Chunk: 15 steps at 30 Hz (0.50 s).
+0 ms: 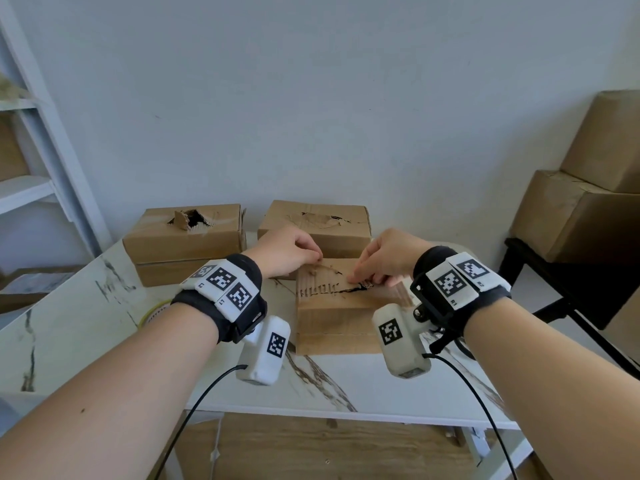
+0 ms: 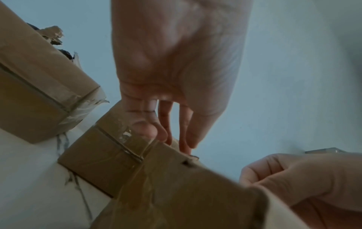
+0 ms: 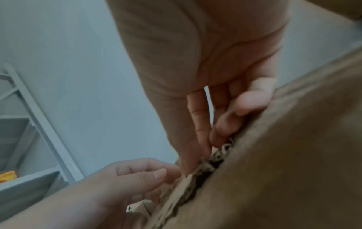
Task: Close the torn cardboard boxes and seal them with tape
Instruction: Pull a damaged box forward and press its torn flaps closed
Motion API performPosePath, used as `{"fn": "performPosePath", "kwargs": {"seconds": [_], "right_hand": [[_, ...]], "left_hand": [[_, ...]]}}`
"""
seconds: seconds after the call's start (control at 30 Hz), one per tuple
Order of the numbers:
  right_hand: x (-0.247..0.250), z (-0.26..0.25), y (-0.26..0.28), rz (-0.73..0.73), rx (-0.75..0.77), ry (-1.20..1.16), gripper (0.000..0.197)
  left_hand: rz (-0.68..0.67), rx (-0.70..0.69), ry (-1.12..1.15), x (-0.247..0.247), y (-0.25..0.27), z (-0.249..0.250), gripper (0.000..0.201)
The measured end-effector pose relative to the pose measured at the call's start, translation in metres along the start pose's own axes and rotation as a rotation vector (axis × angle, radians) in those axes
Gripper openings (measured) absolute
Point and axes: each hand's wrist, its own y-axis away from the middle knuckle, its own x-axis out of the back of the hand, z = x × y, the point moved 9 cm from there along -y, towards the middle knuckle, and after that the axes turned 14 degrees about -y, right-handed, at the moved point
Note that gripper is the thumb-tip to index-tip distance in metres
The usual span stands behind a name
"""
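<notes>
Near box point(image 1: 334, 306), table point(image 1: 86, 317) front: tear in the top still gaping, untaped, left hand point(image 1: 287, 251) and right hand point(image 1: 388, 258) pinching its ragged edges together; two rear boxes point(image 1: 183, 233) torn, untouched; tape roll point(image 1: 156, 311) idle at left.

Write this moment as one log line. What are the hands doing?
step: closing tear | left hand: fingertips on near box top | right hand: pinching torn edge | tape roll: on table, untouched
</notes>
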Motion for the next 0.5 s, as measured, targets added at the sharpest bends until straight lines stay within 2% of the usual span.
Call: {"fn": "performPosePath", "kwargs": {"seconds": [0.23,0.5], "right_hand": [[-0.003,-0.002,0.000,0.000,0.041,0.047,0.017],[-0.001,-0.001,-0.001,0.013,0.065,0.018,0.013]], "left_hand": [[-0.005,0.066,0.014,0.002,0.002,-0.007,0.020],[0.034,0.137,0.169,0.001,0.001,-0.018,0.018]]}}
